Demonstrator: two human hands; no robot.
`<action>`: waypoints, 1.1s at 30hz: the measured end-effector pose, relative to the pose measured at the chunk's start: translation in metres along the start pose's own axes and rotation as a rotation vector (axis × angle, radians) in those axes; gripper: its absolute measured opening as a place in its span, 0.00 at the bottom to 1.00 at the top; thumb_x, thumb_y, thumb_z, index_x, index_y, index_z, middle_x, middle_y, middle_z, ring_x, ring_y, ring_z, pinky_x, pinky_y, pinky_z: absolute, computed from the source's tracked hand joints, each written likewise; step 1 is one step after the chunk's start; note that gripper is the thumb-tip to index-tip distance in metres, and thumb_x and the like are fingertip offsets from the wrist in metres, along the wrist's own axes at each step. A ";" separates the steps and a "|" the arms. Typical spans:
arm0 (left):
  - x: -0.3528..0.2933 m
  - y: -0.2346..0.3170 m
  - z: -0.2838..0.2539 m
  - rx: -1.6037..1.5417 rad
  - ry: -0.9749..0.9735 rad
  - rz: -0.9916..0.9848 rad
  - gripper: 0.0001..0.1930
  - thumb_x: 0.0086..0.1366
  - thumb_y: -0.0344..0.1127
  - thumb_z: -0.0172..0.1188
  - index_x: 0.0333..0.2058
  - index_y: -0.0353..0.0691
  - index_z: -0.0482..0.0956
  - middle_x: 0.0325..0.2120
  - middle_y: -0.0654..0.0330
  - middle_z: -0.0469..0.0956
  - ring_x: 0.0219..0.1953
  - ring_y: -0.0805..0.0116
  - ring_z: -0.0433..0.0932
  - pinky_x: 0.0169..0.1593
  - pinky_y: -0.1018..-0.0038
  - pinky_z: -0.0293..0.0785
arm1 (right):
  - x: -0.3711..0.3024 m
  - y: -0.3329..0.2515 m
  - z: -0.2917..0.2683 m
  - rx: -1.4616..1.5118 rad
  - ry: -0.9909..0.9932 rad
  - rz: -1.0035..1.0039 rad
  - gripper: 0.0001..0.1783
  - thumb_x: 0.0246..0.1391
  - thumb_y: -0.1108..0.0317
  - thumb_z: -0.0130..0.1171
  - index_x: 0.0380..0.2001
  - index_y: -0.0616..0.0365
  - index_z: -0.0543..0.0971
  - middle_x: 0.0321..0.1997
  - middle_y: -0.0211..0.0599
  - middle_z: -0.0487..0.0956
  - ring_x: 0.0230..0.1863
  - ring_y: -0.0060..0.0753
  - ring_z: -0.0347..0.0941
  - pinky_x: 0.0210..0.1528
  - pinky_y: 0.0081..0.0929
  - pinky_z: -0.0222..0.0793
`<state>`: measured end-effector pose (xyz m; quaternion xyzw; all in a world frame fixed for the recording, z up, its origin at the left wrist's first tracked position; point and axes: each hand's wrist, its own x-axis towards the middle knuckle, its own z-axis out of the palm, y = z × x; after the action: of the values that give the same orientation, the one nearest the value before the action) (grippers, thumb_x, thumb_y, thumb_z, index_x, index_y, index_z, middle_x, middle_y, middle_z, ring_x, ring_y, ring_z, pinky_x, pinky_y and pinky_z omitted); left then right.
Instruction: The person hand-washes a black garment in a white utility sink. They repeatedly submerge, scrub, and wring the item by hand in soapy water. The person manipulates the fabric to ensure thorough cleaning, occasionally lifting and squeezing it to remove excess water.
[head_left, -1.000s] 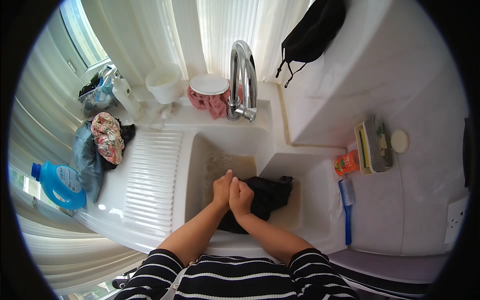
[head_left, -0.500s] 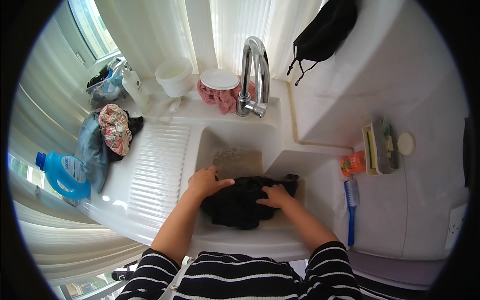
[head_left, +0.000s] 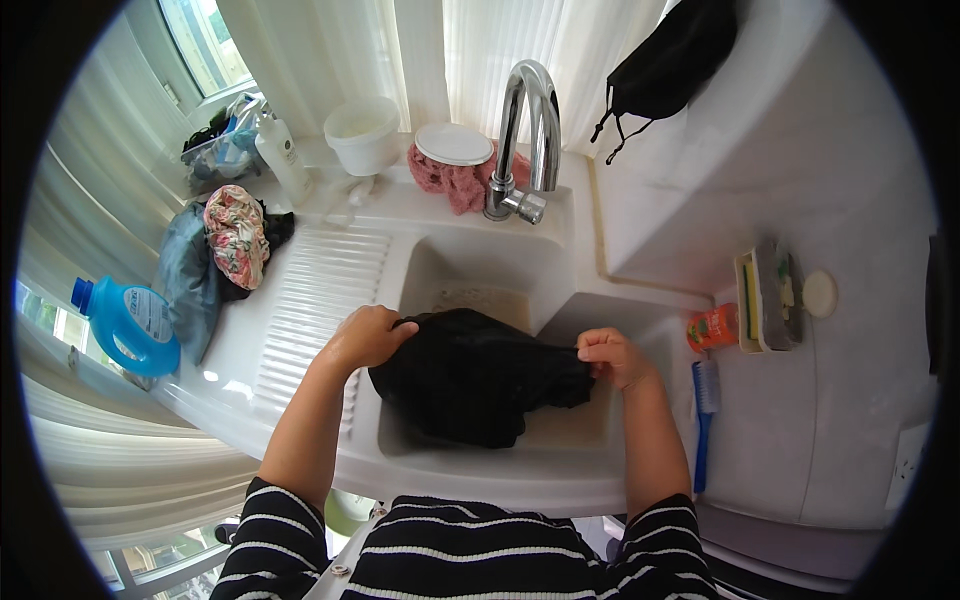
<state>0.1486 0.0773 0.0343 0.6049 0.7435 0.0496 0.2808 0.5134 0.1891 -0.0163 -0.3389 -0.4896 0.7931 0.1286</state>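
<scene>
A dark wet-looking black cloth garment (head_left: 470, 375) is stretched between my two hands over the white sink (head_left: 425, 458); its exact kind cannot be made out. My left hand (head_left: 366, 338) grips its upper left corner, close to the ribbed washboard (head_left: 325, 310). At the cloth's right end, my right hand (head_left: 612, 358) pinches an edge between thumb and fingers. Cloudy water (head_left: 485, 303) with some suds shows in the basin behind the garment. The lower part of the cloth hangs toward the basin's near side.
A chrome faucet (head_left: 530, 140) rises behind the basin. On the left stand a blue detergent bottle (head_left: 135, 325) and a floral cloth (head_left: 237, 235). A blue brush (head_left: 704, 420), orange container (head_left: 712, 328) and sponge holder (head_left: 765, 300) are at the right. A pink cloth (head_left: 450, 184) lies beside the faucet.
Both hands have moved apart, left hand leftward and right hand rightward. The black garment, bunched low in the basin before, is now lifted and spread between them. The view has shifted slightly.
</scene>
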 end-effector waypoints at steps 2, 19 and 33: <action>-0.001 -0.002 0.007 0.115 0.129 -0.072 0.22 0.61 0.50 0.53 0.27 0.33 0.78 0.23 0.47 0.77 0.31 0.50 0.77 0.35 0.61 0.71 | -0.001 0.002 -0.003 0.247 0.047 -0.162 0.11 0.47 0.66 0.57 0.16 0.55 0.70 0.16 0.22 0.66 0.17 0.17 0.60 0.23 0.17 0.58; 0.039 0.055 0.048 0.309 -0.125 0.436 0.49 0.40 0.52 0.71 0.61 0.50 0.56 0.56 0.49 0.62 0.60 0.50 0.59 0.58 0.50 0.57 | 0.014 0.008 0.054 -0.217 0.472 -0.354 0.14 0.62 0.61 0.44 0.24 0.54 0.65 0.21 0.20 0.60 0.25 0.13 0.55 0.28 0.16 0.56; 0.001 0.075 0.147 -0.279 0.048 0.395 0.42 0.51 0.49 0.66 0.61 0.43 0.55 0.58 0.48 0.60 0.61 0.48 0.58 0.61 0.43 0.48 | -0.020 -0.094 0.120 0.768 0.475 -0.530 0.11 0.54 0.59 0.54 0.25 0.53 0.75 0.25 0.31 0.77 0.28 0.28 0.75 0.35 0.26 0.73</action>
<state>0.2839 0.0590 -0.0585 0.6926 0.6030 0.2200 0.3289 0.4360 0.1415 0.1081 -0.3024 -0.1898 0.7568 0.5475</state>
